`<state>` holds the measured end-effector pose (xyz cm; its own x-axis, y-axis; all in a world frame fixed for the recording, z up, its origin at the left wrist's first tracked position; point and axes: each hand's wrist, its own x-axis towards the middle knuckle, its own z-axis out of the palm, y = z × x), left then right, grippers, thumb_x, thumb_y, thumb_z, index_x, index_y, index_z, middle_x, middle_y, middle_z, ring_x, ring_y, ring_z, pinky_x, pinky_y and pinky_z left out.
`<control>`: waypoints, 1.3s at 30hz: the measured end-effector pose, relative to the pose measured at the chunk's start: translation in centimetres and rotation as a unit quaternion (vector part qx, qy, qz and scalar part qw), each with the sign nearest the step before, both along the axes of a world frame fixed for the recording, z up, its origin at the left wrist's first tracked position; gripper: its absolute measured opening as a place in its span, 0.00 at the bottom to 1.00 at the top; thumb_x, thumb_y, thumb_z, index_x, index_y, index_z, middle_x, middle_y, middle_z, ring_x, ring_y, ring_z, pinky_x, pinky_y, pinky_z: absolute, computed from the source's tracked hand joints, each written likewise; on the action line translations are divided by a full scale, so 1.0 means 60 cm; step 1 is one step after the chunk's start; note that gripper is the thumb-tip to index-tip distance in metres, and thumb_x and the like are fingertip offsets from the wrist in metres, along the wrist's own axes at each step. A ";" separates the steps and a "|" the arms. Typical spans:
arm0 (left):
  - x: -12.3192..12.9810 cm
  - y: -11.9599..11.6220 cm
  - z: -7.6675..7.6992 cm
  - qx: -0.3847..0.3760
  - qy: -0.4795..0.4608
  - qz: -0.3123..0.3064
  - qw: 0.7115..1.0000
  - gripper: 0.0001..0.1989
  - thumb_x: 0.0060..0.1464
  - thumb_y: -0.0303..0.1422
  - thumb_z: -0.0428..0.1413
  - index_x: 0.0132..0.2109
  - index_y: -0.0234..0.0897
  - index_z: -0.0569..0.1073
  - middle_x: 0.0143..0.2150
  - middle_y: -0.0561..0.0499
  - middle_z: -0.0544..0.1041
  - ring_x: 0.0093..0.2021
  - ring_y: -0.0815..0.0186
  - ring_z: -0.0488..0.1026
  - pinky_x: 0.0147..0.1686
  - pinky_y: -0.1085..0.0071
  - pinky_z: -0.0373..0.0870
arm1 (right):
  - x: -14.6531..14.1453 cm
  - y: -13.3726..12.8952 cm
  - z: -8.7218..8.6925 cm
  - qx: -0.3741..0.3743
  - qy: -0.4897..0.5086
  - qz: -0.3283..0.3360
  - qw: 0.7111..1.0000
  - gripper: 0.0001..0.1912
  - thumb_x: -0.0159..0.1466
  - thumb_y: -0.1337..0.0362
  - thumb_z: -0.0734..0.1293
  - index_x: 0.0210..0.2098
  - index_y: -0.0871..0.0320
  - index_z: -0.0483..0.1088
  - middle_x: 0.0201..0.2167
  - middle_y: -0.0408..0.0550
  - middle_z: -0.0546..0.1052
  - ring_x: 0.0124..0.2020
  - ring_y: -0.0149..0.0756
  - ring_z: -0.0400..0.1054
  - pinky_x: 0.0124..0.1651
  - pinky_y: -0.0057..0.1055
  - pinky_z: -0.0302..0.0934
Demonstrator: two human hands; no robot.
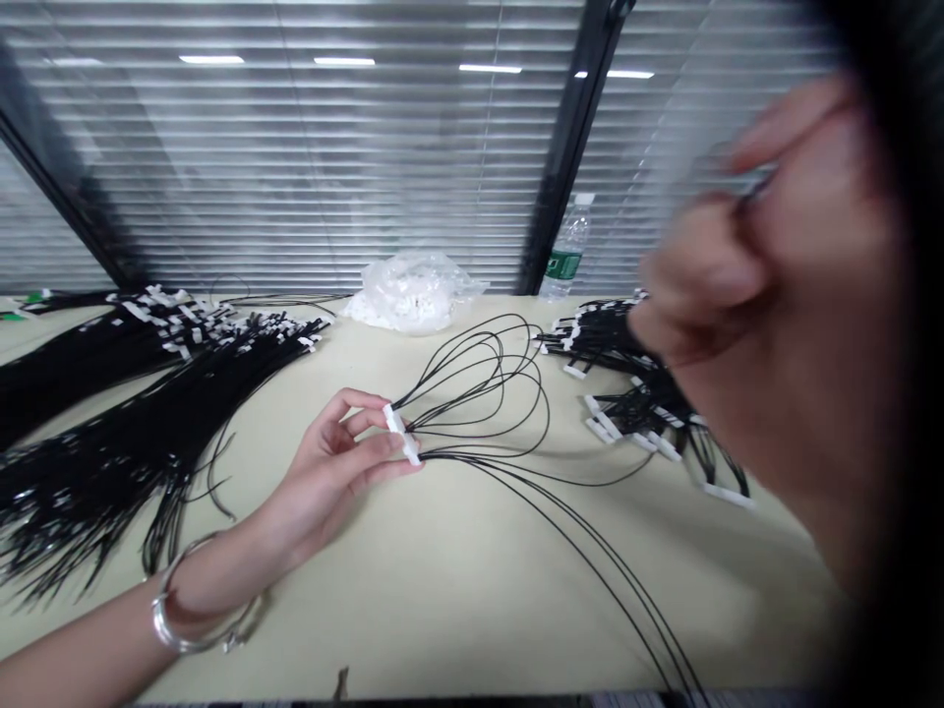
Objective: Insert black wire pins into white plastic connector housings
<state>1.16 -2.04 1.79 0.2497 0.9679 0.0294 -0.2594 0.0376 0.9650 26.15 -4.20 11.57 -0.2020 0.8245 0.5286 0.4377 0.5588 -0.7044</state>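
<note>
Between the fingertips and thumb of my left hand (346, 467) is a white connector strip (402, 434), held above the table. Thin black wires (479, 398) run from the strip; several curve round in loops to the right, and others trail down to the table's front edge. My right hand (767, 285) is raised close to the camera at the upper right, with its fingers curled together. It is blurred, and anything between its fingers is too unclear to name.
Large bundles of black wires (147, 423) with white ends lie at the left of the table (457, 610). Wired connectors (605, 418) lie at the right. A clear plastic bag (417, 292) and a bottle (566, 256) stand at the back before window blinds (413, 147).
</note>
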 end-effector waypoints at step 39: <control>0.000 -0.007 0.002 0.017 0.008 -0.025 0.999 0.12 0.49 0.24 0.58 0.39 0.39 0.66 0.36 0.55 0.72 0.36 0.68 0.75 0.40 0.65 0.75 | -0.085 0.022 -0.087 0.017 -0.290 0.053 0.955 0.09 0.64 0.63 0.56 0.29 0.58 0.62 0.15 0.36 0.61 0.17 0.20 0.51 0.23 0.22 0.41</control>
